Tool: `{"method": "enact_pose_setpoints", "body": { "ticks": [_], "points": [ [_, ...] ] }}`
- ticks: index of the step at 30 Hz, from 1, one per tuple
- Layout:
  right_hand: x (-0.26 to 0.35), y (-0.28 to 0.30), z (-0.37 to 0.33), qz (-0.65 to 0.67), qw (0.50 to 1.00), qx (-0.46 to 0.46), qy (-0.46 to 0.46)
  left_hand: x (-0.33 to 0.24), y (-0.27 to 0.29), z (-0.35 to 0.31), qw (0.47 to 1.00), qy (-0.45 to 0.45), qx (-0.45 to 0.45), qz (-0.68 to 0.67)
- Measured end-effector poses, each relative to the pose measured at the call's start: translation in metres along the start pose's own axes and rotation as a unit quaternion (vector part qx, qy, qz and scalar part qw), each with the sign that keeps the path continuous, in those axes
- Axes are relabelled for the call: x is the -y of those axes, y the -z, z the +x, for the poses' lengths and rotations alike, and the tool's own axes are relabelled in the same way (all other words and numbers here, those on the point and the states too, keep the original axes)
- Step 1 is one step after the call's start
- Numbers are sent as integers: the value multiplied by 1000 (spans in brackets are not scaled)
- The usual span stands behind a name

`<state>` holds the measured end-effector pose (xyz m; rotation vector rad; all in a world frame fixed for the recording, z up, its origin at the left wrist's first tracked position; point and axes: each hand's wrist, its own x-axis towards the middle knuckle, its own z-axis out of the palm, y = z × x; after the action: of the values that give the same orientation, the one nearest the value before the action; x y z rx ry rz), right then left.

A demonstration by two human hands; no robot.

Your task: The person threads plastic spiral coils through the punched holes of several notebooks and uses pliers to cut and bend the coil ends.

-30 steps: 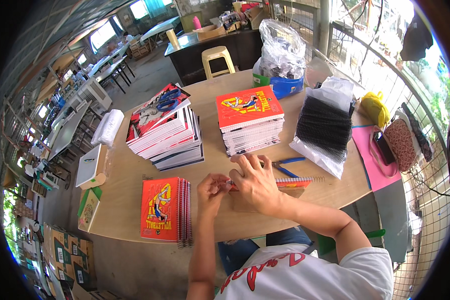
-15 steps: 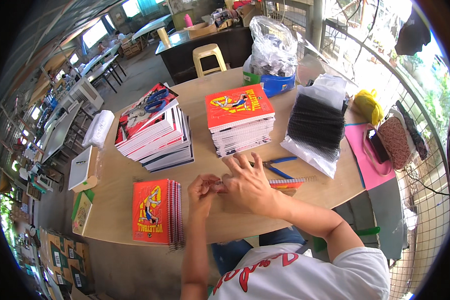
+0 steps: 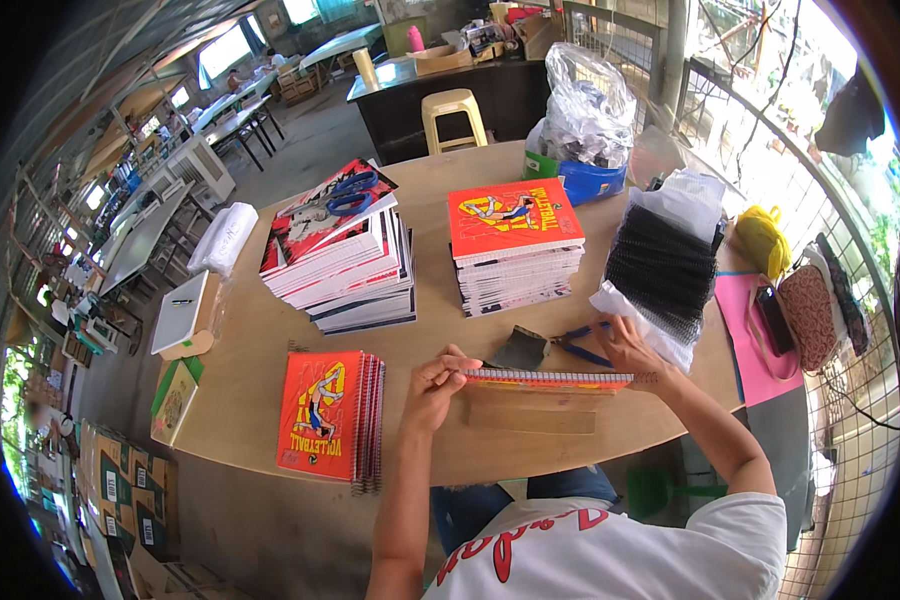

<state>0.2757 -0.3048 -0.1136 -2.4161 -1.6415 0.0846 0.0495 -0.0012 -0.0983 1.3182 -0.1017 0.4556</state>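
A spiral notebook (image 3: 560,379) stands on edge before me, its coil binding upward and loose coil poking past its right end. My left hand (image 3: 438,388) pinches the notebook's left end at the binding. To the right, my right hand (image 3: 638,348) has its fingers closed at the handle ends of blue-handled pliers (image 3: 582,352), which lie on the table. A dark scrap (image 3: 519,349) rests between the pliers' jaws and the notebook. Below the notebook is a flat brown board (image 3: 530,416). Orange-covered spiral notebooks (image 3: 315,412) are stacked to my left.
Farther back on the table (image 3: 420,355) stand a tall orange-topped notebook stack (image 3: 515,225) and a fanned stack (image 3: 345,265) with blue scissors (image 3: 351,194) on top. Black coils (image 3: 660,265) on white wrapping, a clear bag (image 3: 590,105) and a pink sheet (image 3: 765,370) occupy the right.
My right hand has left the notebook's left end and moved right to the pliers. My left hand stays at the binding. The dark scrap now shows, and the view has shifted slightly.
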Motion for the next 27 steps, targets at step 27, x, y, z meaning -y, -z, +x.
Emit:
{"method": "enact_pose_setpoints", "body": {
  "ticks": [27],
  "points": [
    [148,173,110,-273,832,-228,425,12,-27,3,996,-13,-82,31]
  ]
}}
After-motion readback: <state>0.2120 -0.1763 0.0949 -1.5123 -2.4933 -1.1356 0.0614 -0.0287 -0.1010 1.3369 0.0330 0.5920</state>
